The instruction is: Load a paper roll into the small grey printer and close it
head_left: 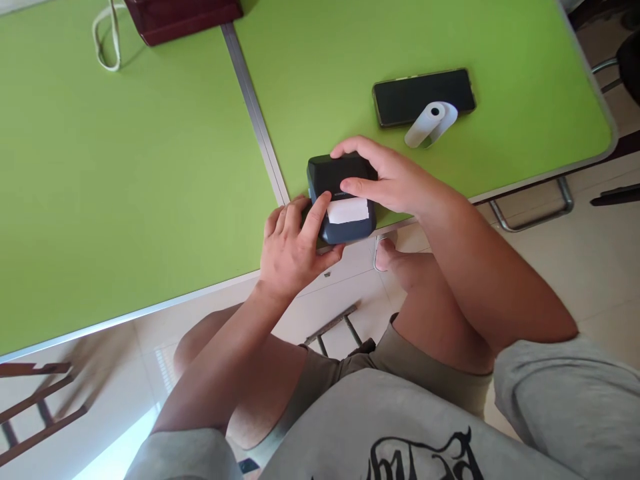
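Observation:
A small dark receipt printer (345,175) rests at the near edge of the green table, with a strip of white paper (349,211) sticking out of its front part. My left hand (295,240) grips its left side and lower corner, the index finger on top beside the paper. From the right, my right hand (375,175) holds the printer's other side, fingers over the far edge and thumb on the cover. Beyond my right hand, a white paper roll (424,127) with a loose end lies against a black phone (423,97).
The green table (135,173) has a metal seam (255,113) left of the printer. A dark red box (183,17) and a white cord loop (107,37) are at the far left. A wooden rack (40,400) and a metal bar (535,207) stand below the table edge.

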Tool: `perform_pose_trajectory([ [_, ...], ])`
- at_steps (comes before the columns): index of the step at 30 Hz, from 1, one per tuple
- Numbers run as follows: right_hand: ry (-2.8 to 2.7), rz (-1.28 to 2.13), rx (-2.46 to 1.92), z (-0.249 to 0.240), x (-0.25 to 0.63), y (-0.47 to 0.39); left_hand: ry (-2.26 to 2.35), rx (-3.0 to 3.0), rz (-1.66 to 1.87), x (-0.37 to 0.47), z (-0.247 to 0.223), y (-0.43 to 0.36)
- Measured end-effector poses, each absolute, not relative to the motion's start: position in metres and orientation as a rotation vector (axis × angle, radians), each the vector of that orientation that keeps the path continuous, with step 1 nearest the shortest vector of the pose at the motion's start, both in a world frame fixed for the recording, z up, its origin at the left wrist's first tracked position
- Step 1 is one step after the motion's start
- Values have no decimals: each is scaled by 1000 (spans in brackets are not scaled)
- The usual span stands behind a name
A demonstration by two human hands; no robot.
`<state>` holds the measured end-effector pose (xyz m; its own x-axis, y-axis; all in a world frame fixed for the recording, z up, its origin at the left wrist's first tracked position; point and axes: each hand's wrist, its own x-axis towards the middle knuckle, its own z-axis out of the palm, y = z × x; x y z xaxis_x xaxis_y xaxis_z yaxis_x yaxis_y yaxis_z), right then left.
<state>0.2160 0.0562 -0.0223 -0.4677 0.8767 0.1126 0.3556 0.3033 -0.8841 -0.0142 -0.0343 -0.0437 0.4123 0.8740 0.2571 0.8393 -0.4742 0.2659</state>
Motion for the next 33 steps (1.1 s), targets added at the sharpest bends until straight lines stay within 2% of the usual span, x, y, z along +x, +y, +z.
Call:
perform_pose_trajectory([
  [3,-1946,1084,-1104,-28,212,52,1538,2564,568,-14,-44,-34],
  [14,-1837,602,-1141,-45,209,44,1558,2536,517,-13,-46,-34],
  [33,-1875,726,-1218,-46,209,42,1614,2357,573,-19,-41,-27],
])
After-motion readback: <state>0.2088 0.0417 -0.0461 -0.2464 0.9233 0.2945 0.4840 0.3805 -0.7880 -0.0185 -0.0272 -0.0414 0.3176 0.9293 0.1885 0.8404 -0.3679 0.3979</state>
